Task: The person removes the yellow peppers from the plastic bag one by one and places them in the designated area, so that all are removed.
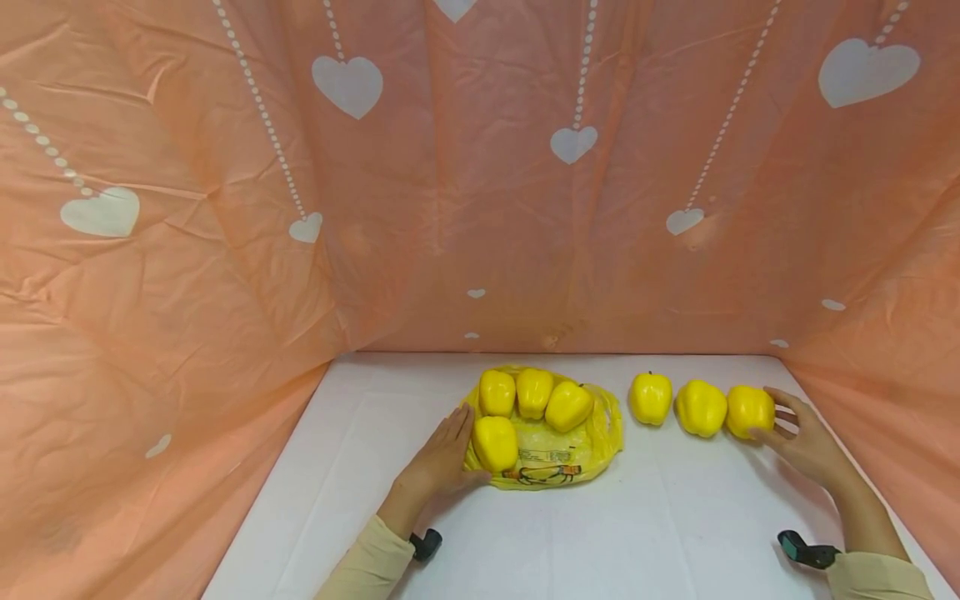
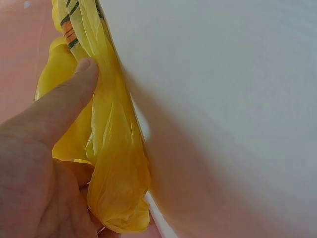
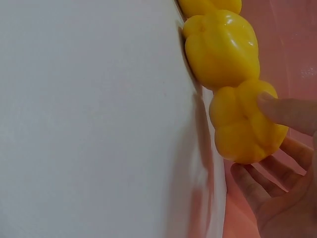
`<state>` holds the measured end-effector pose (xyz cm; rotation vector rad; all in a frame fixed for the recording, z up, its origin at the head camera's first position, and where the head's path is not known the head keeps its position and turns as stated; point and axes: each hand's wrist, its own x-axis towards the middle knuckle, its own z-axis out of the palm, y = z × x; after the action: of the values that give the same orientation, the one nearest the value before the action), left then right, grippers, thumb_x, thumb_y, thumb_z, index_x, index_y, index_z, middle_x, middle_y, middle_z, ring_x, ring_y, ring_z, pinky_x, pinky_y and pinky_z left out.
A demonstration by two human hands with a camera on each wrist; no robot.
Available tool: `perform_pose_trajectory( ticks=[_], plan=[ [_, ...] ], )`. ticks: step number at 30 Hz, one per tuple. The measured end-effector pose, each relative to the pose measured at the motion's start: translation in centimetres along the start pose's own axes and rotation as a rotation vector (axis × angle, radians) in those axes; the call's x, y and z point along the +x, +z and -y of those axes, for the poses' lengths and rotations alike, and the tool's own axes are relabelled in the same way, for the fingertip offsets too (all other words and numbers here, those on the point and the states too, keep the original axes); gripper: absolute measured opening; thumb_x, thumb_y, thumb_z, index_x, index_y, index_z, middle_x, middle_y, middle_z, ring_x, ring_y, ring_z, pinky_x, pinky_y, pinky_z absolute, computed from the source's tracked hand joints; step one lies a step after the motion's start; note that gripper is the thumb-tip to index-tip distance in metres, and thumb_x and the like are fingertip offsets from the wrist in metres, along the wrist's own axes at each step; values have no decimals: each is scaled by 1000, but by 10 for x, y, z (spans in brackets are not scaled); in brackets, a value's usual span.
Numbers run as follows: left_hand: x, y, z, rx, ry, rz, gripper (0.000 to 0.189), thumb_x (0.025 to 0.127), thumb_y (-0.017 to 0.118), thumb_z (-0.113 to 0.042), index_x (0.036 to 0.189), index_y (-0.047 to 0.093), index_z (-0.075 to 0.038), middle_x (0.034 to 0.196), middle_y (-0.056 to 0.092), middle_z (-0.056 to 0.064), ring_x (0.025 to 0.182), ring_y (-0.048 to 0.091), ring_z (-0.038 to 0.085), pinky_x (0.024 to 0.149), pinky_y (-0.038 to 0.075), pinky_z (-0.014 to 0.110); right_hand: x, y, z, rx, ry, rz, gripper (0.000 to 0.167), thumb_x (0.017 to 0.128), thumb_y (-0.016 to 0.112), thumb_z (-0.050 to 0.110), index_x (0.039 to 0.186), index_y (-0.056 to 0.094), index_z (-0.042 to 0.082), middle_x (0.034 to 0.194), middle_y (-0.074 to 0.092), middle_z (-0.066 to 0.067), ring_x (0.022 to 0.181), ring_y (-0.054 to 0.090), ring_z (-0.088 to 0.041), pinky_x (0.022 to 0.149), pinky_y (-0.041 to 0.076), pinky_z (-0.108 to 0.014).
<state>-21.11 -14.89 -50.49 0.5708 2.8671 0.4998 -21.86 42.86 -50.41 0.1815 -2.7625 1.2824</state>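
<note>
A yellow plastic bag (image 1: 600,433) with dark and orange print lies flat on the white table, bearing several yellow bell peppers (image 1: 567,406). At the bag's left side is my left hand (image 1: 442,458), its fingers straight along the near-left pepper (image 1: 495,444). Its thumb (image 2: 79,82) touches the bag's edge in the left wrist view; the other fingers are partly hidden. Three more peppers stand in a row to the right. My right hand (image 1: 806,442) holds the rightmost pepper (image 3: 247,121) between thumb and fingers. That pepper touches the middle one (image 3: 223,49).
The leftmost pepper of the row (image 1: 650,398) stands slightly apart, right of the bag. Peach curtains (image 1: 487,208) with white hearts enclose the table (image 1: 585,533) at the back and sides. Each wrist wears a small black camera (image 1: 806,550).
</note>
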Motion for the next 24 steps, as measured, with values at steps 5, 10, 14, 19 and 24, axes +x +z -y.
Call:
perform_pose_trajectory(
  ticks=[5, 10, 14, 19, 24],
  plan=[
    [1, 1, 0, 5, -5, 3, 109, 96, 80, -45, 169, 16, 5, 178, 16, 22, 165, 15, 36, 135, 15, 49, -1, 0, 0, 7, 23, 20, 79, 105, 70, 14, 159, 22, -17, 154, 25, -50, 129, 38, -74, 73, 40, 1],
    [2, 3, 1, 3, -10, 3, 110, 96, 80, -45, 169, 15, 4, 178, 16, 21, 165, 15, 36, 135, 16, 49, 0, -2, 1, -6, 70, 66, 83, 108, 67, 23, 162, 17, -14, 158, 20, -49, 133, 36, -73, 79, 53, -9],
    [2, 3, 1, -12, -10, 3, 110, 96, 80, -45, 169, 16, 4, 178, 15, 21, 165, 15, 36, 135, 17, 49, 0, -2, 2, -13, 83, 80, 84, 109, 66, 25, 163, 14, -13, 160, 19, -48, 135, 35, -72, 94, 64, -38],
    [3, 3, 1, 9, -3, -1, 109, 96, 80, -46, 169, 16, 5, 178, 15, 22, 165, 16, 36, 135, 18, 49, 2, -1, 3, 17, 115, 99, 86, 110, 63, 25, 165, 7, -11, 162, 12, -48, 139, 28, -74, 108, 35, -80],
    [2, 2, 0, 15, 7, -9, 109, 96, 81, -45, 168, 17, 7, 177, 17, 23, 164, 18, 37, 134, 20, 50, 3, -1, 3, 55, 130, 111, 88, 110, 62, 23, 166, 2, -10, 163, 8, -48, 141, 23, -75, 108, 32, -85]
  ],
)
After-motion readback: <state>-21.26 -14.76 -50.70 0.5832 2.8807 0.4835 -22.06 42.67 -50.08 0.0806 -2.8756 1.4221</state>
